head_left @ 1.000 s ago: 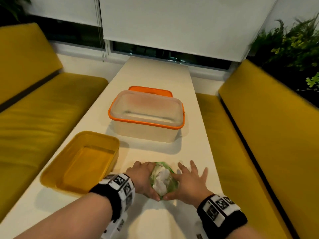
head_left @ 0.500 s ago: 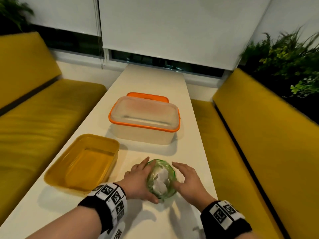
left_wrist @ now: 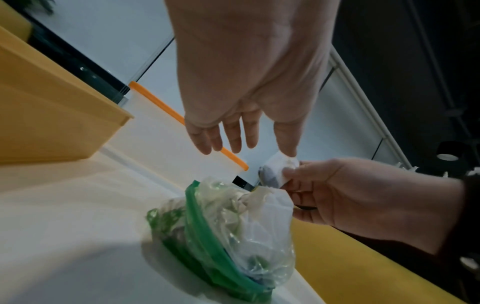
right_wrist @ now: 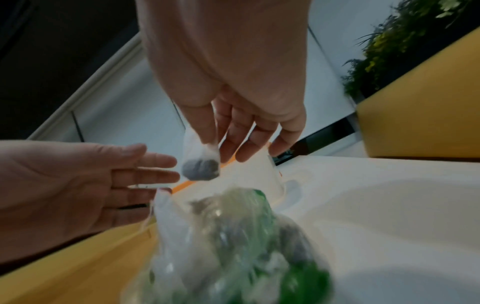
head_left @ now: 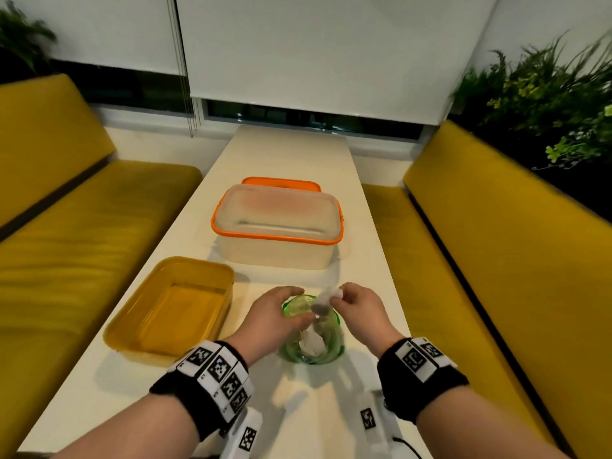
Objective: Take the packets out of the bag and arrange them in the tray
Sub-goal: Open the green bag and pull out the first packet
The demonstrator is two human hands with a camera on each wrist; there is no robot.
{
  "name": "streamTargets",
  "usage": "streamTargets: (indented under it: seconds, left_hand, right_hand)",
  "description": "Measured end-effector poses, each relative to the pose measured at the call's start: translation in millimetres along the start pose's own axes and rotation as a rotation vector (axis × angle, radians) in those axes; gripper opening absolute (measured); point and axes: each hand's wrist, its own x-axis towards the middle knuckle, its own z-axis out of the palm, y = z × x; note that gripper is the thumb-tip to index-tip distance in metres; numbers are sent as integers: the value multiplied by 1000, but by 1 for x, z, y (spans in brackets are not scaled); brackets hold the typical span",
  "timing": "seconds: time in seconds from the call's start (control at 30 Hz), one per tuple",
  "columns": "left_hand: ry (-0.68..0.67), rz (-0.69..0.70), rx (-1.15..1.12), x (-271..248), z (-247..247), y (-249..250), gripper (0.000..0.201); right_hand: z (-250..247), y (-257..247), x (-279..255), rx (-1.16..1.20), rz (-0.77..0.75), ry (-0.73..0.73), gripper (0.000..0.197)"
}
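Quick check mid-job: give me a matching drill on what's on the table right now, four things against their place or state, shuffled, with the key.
Things
1. packet
2. bag
3. yellow tray
4. orange-rimmed tub

Place or state
A. on the table left of the bag, nothing in it
B. pinched in the right hand, above the bag's mouth
C. farthest back, with an orange lid behind it
D. on the table between both hands, white packets showing inside

Pairs: 1-B, 2-D, 3-A, 4-C
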Motion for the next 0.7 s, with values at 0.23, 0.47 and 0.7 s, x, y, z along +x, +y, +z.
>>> streamTargets:
  seconds: [0.23,0.47,0.7]
  left_hand:
    - [-316,-19,-561,8,-6,18,33]
    - [-209,-330,-1195,-4,5,0,28]
    - [-54,-401,-1265,-1,-19,-20,11]
  right_hand:
    - [-7,-35,-4,149,-105,-165,3]
    - [4,-12,-15,-72,-51,7,5]
    - [22,10,-22,-195,-85,-59,25]
